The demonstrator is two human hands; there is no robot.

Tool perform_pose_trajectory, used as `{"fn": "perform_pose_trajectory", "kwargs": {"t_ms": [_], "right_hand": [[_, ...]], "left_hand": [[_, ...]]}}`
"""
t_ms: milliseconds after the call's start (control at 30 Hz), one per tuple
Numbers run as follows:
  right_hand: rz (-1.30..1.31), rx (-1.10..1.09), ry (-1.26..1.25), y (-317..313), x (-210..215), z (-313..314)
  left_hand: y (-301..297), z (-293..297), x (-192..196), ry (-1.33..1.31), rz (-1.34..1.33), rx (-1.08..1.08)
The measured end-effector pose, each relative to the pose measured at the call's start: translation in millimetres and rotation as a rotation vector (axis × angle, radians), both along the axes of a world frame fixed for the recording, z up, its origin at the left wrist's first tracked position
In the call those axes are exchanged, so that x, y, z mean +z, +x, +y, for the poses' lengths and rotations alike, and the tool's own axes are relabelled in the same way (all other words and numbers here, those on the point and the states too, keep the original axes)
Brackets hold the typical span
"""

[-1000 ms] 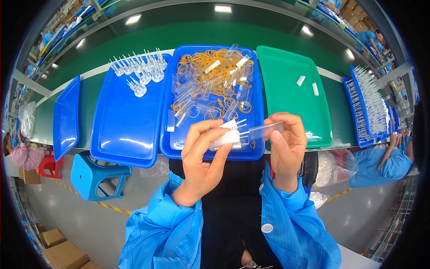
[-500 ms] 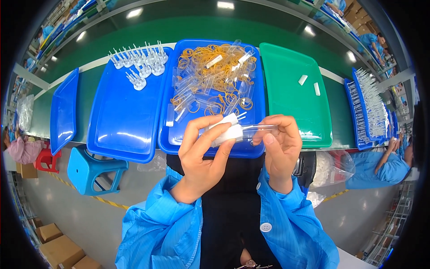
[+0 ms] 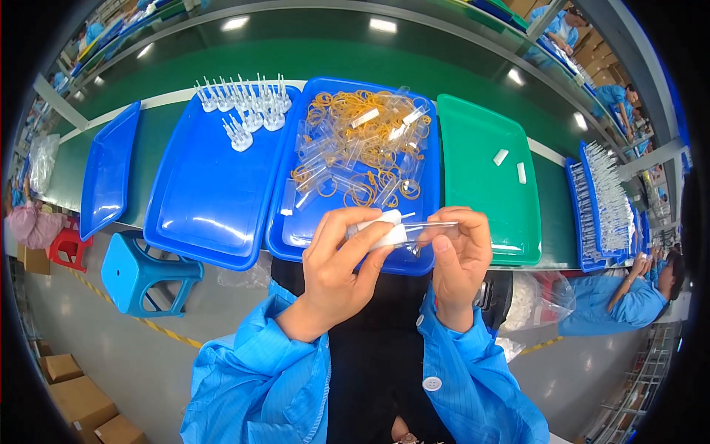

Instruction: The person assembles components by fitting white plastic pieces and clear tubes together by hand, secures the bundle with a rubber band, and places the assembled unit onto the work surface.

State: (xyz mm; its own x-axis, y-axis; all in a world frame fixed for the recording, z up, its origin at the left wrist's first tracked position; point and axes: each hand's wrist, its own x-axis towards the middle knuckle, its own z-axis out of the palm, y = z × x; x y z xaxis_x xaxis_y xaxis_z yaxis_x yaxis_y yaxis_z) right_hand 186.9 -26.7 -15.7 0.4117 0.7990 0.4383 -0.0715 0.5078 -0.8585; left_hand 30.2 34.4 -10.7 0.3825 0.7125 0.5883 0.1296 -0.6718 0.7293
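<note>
While the blue tray [image 3: 296, 233] at twelve o'clock holds rubber bands [image 3: 362, 122] and clear sleeves, my left hand [image 3: 336, 255] pinches a white piece [image 3: 381, 231], my right hand [image 3: 460, 255] pinching a clear tube [image 3: 433, 229].

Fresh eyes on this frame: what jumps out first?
Both hands, left and right, hold a clear tube and a white piece at centre. Behind them, a blue tray is heaped with yellow rubber bands; a green tray sits to its right.
</note>
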Motion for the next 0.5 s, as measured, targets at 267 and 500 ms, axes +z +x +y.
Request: {"fn": "perform_pose_trajectory", "kwargs": {"t_ms": [267,500], "right_hand": [[0.048,0.041,-0.065,-1.1,2.3,-3.2],[0.032,0.065,-0.123,-6.1,5.3,-5.0]], "left_hand": [[-5.3,2.0,2.0,0.069,0.037,-0.001],[-4.6,1.0,-6.7,0.055,-0.048,-0.01]]}}
